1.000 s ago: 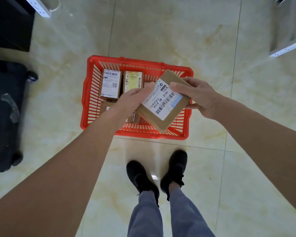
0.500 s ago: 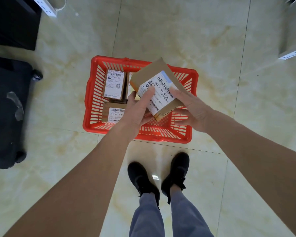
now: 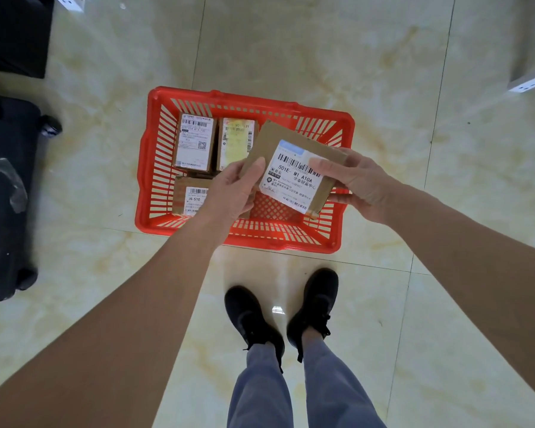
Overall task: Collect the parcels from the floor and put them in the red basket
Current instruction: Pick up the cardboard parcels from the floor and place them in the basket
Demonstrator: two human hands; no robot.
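Parcels are the job, and the head view is showing 1 flat brown cardboard parcel with a white barcode label being held above the red plastic slatted basket, label side up. The left hand is gripping its near-left edge, thumb lying on top and fingers curled underneath. The right hand is clamping the opposite side, thumb pressing on the label. Both hands are sharing the load, probably so the box can go down level.

Beyond the left hand, 3 brown labelled boxes are lying flat in the basket's left half, packed close together. Under the held parcel the mesh bottom is showing bare, so that free space looks like the reason the parcel is hanging on that side.

Below the hands, 2 black shoes are standing on the glossy beige tiled floor, just short of the basket's near rim. Off to the left, a black wheeled case is sitting well apart.
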